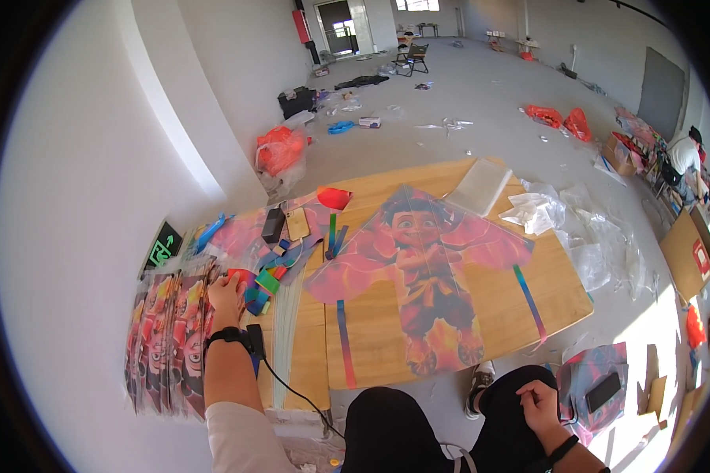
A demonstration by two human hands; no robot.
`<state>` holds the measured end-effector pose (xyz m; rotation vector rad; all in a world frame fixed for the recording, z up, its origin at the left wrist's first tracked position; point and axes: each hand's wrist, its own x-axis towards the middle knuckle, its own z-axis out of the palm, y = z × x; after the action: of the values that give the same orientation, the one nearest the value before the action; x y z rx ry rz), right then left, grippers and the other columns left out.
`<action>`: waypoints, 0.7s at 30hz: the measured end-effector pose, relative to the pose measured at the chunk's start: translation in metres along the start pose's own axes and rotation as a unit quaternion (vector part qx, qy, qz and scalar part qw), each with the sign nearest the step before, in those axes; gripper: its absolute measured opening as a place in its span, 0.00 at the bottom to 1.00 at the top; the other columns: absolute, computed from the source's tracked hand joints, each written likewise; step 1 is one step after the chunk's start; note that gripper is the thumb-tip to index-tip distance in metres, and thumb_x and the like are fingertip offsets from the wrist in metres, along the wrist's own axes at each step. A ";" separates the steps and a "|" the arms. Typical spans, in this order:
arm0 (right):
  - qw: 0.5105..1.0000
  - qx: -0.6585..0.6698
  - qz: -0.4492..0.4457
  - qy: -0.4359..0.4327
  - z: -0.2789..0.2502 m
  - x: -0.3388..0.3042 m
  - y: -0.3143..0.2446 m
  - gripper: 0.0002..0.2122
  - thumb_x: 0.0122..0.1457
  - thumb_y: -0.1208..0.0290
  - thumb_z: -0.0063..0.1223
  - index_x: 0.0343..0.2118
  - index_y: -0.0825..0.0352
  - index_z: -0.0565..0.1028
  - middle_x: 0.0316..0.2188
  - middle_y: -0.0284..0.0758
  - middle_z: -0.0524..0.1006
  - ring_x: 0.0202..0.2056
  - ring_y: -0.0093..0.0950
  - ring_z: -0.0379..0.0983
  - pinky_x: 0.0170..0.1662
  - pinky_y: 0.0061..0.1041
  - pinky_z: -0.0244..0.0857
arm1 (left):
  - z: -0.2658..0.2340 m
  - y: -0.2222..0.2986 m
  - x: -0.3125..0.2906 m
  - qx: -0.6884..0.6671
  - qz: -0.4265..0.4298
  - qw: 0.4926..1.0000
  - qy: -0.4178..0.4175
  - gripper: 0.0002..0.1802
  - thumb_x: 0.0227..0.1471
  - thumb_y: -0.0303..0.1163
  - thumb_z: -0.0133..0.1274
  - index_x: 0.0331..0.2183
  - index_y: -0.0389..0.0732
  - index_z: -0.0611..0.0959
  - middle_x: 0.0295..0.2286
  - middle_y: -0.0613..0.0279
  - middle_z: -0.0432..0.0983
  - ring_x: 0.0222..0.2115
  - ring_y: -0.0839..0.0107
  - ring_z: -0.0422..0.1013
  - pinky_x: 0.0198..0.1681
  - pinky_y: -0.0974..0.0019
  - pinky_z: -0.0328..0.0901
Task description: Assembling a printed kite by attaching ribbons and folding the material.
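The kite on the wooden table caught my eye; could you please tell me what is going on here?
A seated person has the left hand at the table's left end, between folded printed pieces and a heap of coloured ribbons; whether it grips anything is hard to tell. The right hand is loosely curled at the right knee. The kite lies spread on the wooden table. Another person is at the far right.
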<state>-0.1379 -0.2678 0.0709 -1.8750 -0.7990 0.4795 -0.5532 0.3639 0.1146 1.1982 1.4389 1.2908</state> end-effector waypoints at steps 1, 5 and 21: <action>1.000 -0.002 -0.007 -0.004 0.002 0.001 0.000 0.08 0.57 0.86 0.48 0.30 0.69 0.79 0.20 0.32 0.76 0.22 0.18 0.72 0.28 0.19 0.64 | -0.010 0.004 0.005 -0.051 -0.016 0.999 -0.006 0.08 0.58 0.26 0.62 0.32 0.29 0.82 0.26 0.55 0.80 0.24 0.69 0.79 0.25 0.73 0.75; 1.000 -0.013 -0.010 0.004 0.002 0.001 0.004 0.08 0.57 0.85 0.48 0.30 0.69 0.79 0.21 0.33 0.76 0.22 0.19 0.72 0.27 0.20 0.64 | -0.010 0.042 0.014 -0.156 -0.027 0.987 0.004 0.09 0.61 0.21 0.55 0.42 0.26 0.79 0.36 0.52 0.78 0.33 0.61 0.81 0.35 0.68 0.81; 1.000 0.010 -0.029 0.000 0.009 0.000 -0.002 0.07 0.57 0.83 0.50 0.31 0.69 0.80 0.21 0.33 0.76 0.21 0.19 0.71 0.27 0.21 0.62 | -0.096 0.319 0.039 -0.257 0.248 0.934 0.015 0.13 0.66 0.25 0.50 0.46 0.23 0.74 0.46 0.42 0.76 0.49 0.53 0.77 0.56 0.63 0.76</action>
<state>-0.1441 -0.2621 0.0687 -1.8278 -0.8428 0.4508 -0.6173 0.3881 0.4432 1.2085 0.7440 1.8901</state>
